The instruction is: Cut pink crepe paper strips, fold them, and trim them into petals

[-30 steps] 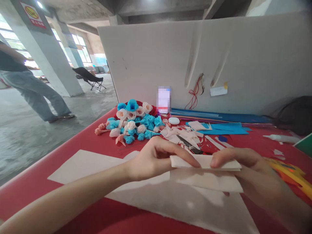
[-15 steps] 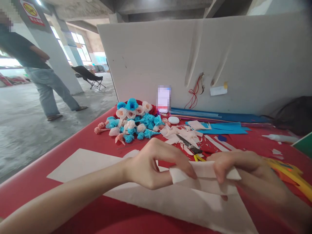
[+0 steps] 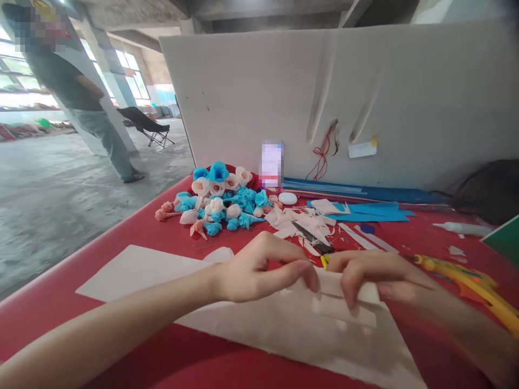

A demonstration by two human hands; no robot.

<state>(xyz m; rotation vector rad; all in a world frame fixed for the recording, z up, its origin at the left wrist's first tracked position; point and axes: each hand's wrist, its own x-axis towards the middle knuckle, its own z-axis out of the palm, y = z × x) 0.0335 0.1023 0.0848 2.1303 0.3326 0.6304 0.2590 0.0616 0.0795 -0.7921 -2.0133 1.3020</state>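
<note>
A large pale sheet of paper (image 3: pixel 292 324) lies slanted before me, with a narrow folded strip (image 3: pixel 344 310) along its far right edge. My left hand (image 3: pixel 267 270) is over that edge; its bent fingertips touch the paper near the fold's left part, and the thumb lies above the sheet, not gripping it. At the fold's right end, my right hand (image 3: pixel 373 275) has its fingers bent over the strip and its thumb by the corner, pinching the paper. Scissors (image 3: pixel 312 237) with a dark blade lie just beyond, their yellow handle partly hidden by my right hand.
Blue and pale paper flowers (image 3: pixel 227 205) are heaped at the back left. Beyond my hands are pale paper scraps (image 3: pixel 292 221), blue paper (image 3: pixel 368 212) and a lit phone (image 3: pixel 271 165). A yellow glue gun (image 3: pixel 466 275) lies right. A person (image 3: pixel 93 119) stands beyond the table.
The fold has gone from raised to lying flatter on the sheet. My left thumb has come out from under the paper. Both hands have shifted slightly left. The person in the background has moved right.
</note>
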